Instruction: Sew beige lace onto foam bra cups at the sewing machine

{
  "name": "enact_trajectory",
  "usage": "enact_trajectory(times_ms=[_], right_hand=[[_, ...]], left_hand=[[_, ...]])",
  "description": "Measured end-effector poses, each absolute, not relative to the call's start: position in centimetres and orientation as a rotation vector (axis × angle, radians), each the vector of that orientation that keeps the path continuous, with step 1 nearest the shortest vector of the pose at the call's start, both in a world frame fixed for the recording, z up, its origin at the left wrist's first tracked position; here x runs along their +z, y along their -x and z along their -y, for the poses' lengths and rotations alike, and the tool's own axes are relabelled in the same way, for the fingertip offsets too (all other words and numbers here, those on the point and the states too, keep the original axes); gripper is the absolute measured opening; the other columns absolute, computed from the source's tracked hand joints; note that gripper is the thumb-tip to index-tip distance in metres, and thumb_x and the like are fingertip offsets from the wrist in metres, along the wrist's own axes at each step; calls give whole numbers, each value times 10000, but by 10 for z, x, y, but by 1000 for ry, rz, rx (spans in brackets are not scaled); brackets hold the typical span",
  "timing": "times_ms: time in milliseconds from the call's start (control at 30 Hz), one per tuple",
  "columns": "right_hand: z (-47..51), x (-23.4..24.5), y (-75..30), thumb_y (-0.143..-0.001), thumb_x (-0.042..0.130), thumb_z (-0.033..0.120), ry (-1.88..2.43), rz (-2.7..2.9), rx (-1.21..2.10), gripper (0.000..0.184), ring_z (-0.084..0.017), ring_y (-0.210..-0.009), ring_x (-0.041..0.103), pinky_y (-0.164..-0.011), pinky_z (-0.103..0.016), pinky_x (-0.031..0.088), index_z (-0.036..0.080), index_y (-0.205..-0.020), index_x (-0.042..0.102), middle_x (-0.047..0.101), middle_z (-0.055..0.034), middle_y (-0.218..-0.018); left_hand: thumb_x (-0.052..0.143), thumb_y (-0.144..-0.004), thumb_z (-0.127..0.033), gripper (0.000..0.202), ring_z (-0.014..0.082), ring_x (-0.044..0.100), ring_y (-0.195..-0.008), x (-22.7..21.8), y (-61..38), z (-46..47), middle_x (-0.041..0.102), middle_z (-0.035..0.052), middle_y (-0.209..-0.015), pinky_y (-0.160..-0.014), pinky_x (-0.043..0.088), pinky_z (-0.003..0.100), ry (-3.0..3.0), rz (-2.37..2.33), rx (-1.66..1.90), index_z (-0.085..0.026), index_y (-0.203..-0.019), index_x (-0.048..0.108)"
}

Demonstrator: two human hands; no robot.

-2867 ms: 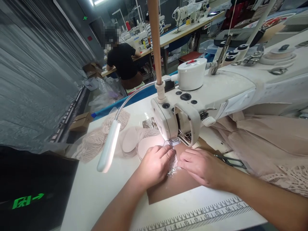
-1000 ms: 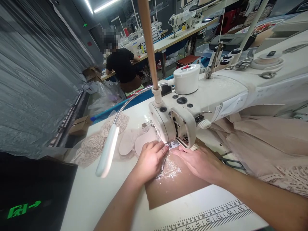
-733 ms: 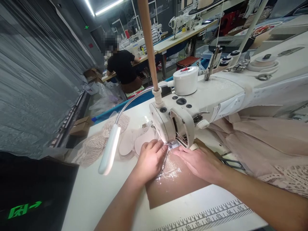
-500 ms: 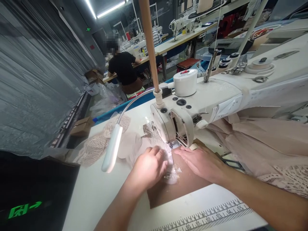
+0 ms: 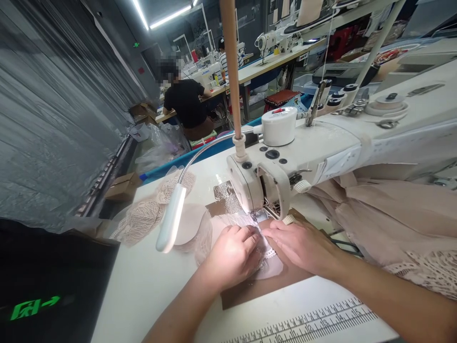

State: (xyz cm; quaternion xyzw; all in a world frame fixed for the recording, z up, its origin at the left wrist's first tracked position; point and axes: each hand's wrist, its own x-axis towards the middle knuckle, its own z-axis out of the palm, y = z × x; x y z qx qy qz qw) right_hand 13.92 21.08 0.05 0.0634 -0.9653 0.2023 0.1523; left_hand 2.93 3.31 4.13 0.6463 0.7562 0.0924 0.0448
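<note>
Below the head of a white sewing machine (image 5: 245,186), a pale pink sheer fabric piece with lace edging (image 5: 271,267) lies over a brown sheet (image 5: 243,296). My left hand (image 5: 235,252) rests on this piece left of the needle area, its fingers curled and closed on the fabric. Close to the presser foot, my right hand (image 5: 302,243) has its fingers pressed together, with the fingertips at the lace edge. The fingers hide part of the fabric, and the needle point is hard to make out.
A lit gooseneck lamp (image 5: 171,220) hangs over the table's left side, near sheer lace cups (image 5: 144,216). Beige fabric (image 5: 378,214) is heaped at right beneath the machine arm. A printed ruler (image 5: 307,327) runs along the front. Another person (image 5: 185,102) sits at a machine beyond.
The pink lace piece has turned and shifted, showing more of its rounded near end. My left hand has moved right, nearer my right hand. The view has shifted slightly.
</note>
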Motion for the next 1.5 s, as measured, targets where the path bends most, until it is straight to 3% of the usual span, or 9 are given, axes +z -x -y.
enact_trajectory(times_ms=[200,433,700,867,1100,1233,1333,1500], right_hand=[[-210,2,-141,-911,356,146,-284,2790,498,315,-149,-587,386,-566,-291,245,198,-890,667,502,-21,-692],[-209,-5,-140,-872,396,108,-299,2690,382,272,-149,-588,363,-570,-311,204,207,-852,649,503,-14,-680],[-206,-5,-139,-815,457,76,-201,2757,323,259,-167,-676,448,-596,-319,226,190,-949,647,571,-30,-745],[-209,-1,-143,-859,426,96,-263,2724,414,276,-165,-679,462,-622,-306,265,204,-982,648,574,-26,-753],[-210,1,-147,-819,438,95,-313,2755,528,257,-160,-656,460,-617,-291,290,200,-875,666,574,-31,-744],[-207,-4,-145,-826,438,86,-283,2714,495,280,-160,-665,480,-614,-294,301,199,-926,674,598,-36,-760],[-206,-6,-143,-806,444,68,-267,2714,405,335,-164,-691,501,-619,-299,304,204,-1017,665,617,-46,-819],[-205,-6,-143,-816,427,71,-270,2701,367,325,-157,-628,456,-584,-302,270,202,-994,665,573,-29,-728]], left_hand=[[359,-944,-287,345,220,548,-853,42,-28,-29,569,73,-1278,-781,472,395,-1999,-2360,124,-160,-1196,558],[378,-932,-278,362,222,528,-848,37,-30,-31,569,69,-1296,-785,466,388,-1992,-2379,161,-157,-1219,563],[435,-903,-303,393,240,534,-885,31,-20,-36,543,105,-1317,-796,466,405,-1975,-2370,248,-146,-1247,543],[420,-917,-278,345,246,525,-894,36,-20,-35,571,108,-1277,-832,442,428,-2031,-2368,231,-158,-1206,563],[404,-926,-285,327,236,494,-881,37,-20,-35,557,76,-1310,-851,429,425,-2006,-2356,216,-154,-1173,575],[403,-919,-275,365,247,499,-903,36,-13,-36,551,84,-1319,-866,425,434,-1997,-2357,229,-146,-1225,553],[409,-913,-257,373,253,510,-922,35,-9,-37,563,97,-1302,-890,416,453,-2011,-2371,236,-147,-1244,541],[410,-890,-154,376,260,525,-1019,32,-11,-34,559,95,-1314,-976,351,501,-2077,-2384,200,-164,-1244,537]])
